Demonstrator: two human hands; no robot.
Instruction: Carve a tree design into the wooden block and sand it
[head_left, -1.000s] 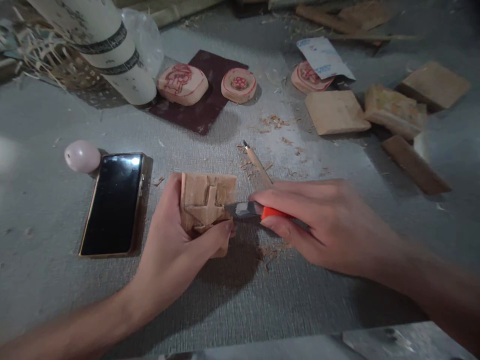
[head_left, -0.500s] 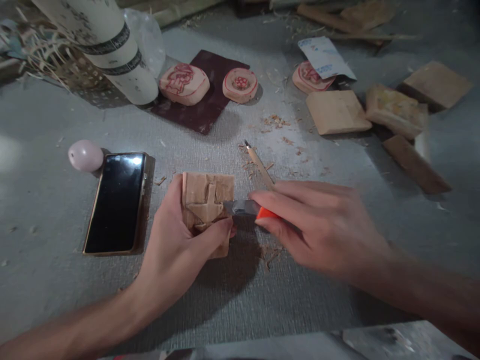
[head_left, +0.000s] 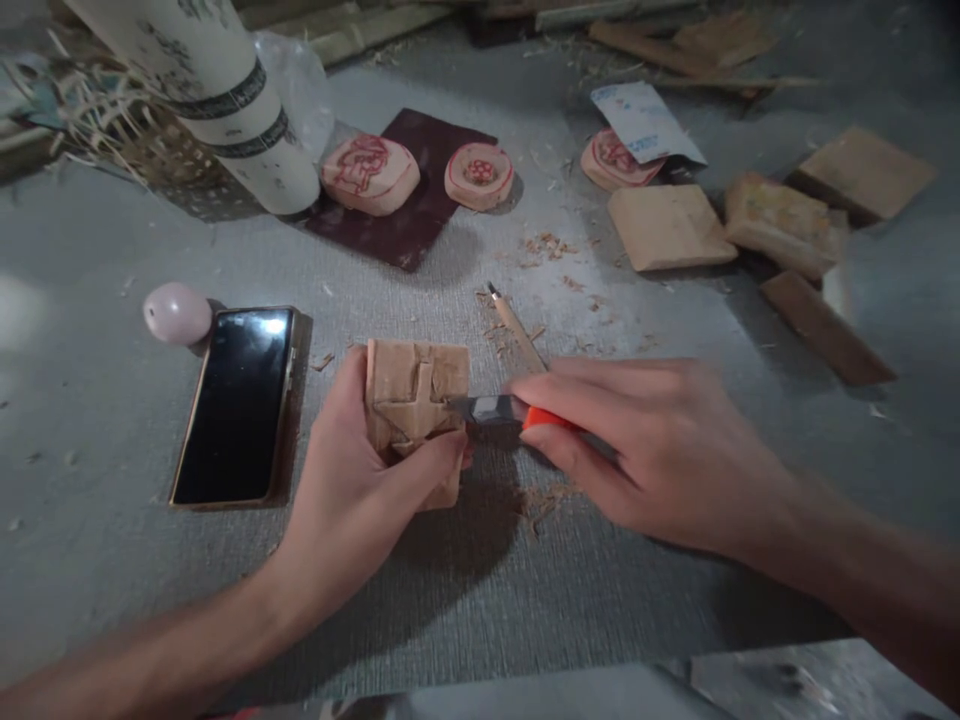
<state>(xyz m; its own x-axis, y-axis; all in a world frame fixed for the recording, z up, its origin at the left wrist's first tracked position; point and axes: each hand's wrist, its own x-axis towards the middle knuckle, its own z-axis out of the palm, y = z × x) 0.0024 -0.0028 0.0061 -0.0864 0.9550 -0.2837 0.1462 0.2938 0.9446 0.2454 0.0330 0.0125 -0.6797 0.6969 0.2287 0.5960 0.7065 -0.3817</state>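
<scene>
Wood fills our left hand (head_left: 352,500), fingers clamped round a carved block (head_left: 415,395) resting on the counter (head_left: 570,600), midway between its left and right edges. Our right hand (head_left: 660,455) is closed on an orange-handled knife (head_left: 499,410), blade tip touching the block's right side. A pencil (head_left: 516,330) lies just behind; a phone (head_left: 236,405) lies beside the left hand, towards the left edge.

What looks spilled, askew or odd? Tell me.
Wood shavings litter the mat around the pencil and beneath the knife. A packet lies askew over one red-marked piece. The left hand gripping the wood block has its thumb close to the blade.
</scene>
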